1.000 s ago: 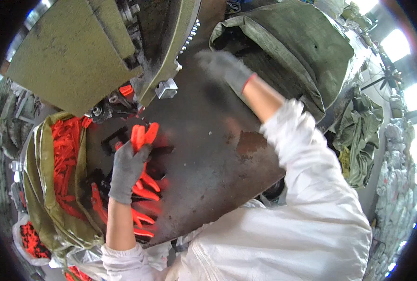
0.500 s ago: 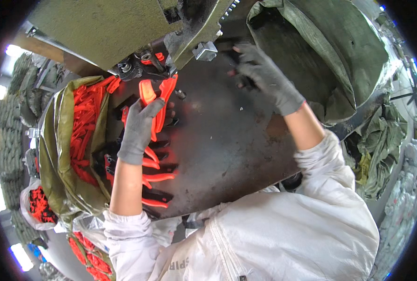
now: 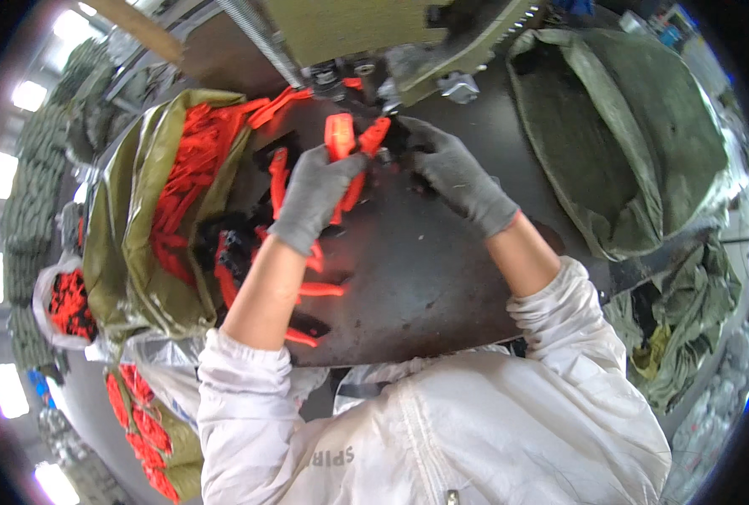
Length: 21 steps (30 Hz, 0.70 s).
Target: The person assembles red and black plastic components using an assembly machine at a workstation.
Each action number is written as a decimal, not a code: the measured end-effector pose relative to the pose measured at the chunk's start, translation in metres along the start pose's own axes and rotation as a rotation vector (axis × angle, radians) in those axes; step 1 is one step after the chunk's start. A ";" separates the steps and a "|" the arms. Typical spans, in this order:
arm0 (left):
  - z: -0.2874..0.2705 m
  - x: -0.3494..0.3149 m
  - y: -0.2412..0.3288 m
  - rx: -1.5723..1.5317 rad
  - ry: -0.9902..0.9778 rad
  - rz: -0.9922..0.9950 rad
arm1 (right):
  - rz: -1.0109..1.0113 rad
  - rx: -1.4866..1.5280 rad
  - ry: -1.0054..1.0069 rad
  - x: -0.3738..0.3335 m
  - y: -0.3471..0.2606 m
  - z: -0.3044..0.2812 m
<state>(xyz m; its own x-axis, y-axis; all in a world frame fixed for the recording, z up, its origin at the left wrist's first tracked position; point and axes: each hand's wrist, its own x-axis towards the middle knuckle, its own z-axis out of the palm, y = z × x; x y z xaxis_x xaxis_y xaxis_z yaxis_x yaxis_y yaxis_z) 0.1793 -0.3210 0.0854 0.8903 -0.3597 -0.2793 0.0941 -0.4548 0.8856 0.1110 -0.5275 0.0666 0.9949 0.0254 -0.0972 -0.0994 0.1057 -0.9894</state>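
Grip is the weak spot here imo. The left hand (image 3: pixel 311 198) is closed around a red-handled tool (image 3: pixel 339 135), two red ends poking up past the thumb, can't tell if that's one tool or a pair. If the hold is as loose as it looks, one side could swing open or slide out. The right hand (image 3: pixel 458 177) is partly curled right by the tool's far end; there's something dark at the fingertips, but I can't tell if it's gripped or just behind them. Two hands that close, pinched glove fabric seems a fair worry.

Just beyond both hands sits the big green machine (image 3: pixel 353 34) with its black fixture (image 3: pixel 328 80). A drifting knuckle could knock it, and if it moves, fingers are near.

Under and beside the left forearm, more red handles (image 3: pixel 319 289) lie on the dark tabletop (image 3: pixel 425 278), so a sleeve could snag one. Further left, the olive bag (image 3: pixel 113 269) is stuffed with red pieces (image 3: pixel 193 168), and an elbow bump might spill some. The dark green sack (image 3: pixel 686 143) on the right gapes open, so a dropped part might bounce in.
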 end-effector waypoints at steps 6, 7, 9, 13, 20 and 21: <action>-0.076 0.029 -0.023 -0.035 0.200 0.107 | 0.169 0.004 0.059 -0.005 0.005 -0.009; -0.121 0.042 -0.041 0.320 0.342 0.209 | 0.173 0.010 0.047 -0.002 0.007 -0.006; -0.162 0.066 -0.055 0.841 0.550 0.210 | 0.193 -0.021 0.089 -0.003 0.013 -0.015; -0.245 0.100 -0.124 0.920 0.519 0.054 | 0.212 -0.019 0.064 0.000 0.008 -0.001; -0.259 0.145 -0.142 0.872 0.498 -0.091 | 0.153 -0.110 0.093 -0.008 -0.021 0.006; -0.230 0.162 -0.120 0.629 0.260 -0.293 | 0.185 -0.122 0.104 -0.011 -0.017 -0.008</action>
<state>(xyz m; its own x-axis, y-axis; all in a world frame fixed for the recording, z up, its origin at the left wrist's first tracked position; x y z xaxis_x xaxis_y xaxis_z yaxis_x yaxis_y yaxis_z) 0.4146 -0.1368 0.0193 0.9520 0.0175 -0.3057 0.1409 -0.9114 0.3866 0.1018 -0.5372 0.0836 0.9567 -0.0701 -0.2825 -0.2840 -0.0122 -0.9588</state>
